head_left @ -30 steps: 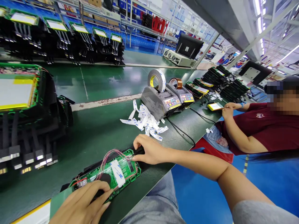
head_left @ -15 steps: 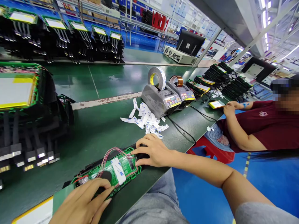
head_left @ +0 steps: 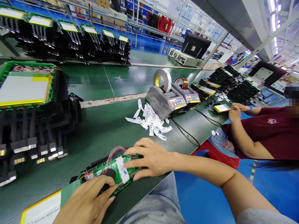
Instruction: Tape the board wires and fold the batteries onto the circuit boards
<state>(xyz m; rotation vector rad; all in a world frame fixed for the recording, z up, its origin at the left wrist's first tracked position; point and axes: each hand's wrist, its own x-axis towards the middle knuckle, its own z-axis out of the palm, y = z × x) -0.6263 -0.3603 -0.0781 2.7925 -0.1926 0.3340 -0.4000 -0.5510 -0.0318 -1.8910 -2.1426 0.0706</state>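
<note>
Red stool (head_left: 217, 158) on blue floor (head_left: 193, 193)

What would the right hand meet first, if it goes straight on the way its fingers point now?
Most likely the white strip across the green casing: one fingertip of the right hand looks close to its edge, though whether it touches is unclear.

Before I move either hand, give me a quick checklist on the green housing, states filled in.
1. Left hand at the green housing: ok.
2. Right hand clear of the white strip: not ok, fingertips at its edge.
3. White strip lying across the housing: ok.
4. Pink wires tucked flat: not ok, they loop up.
5. Yellow-edged white pack attached to the housing: cannot tell, left hand covers that area.
6. Black cord clear of the housing: ok.
</note>
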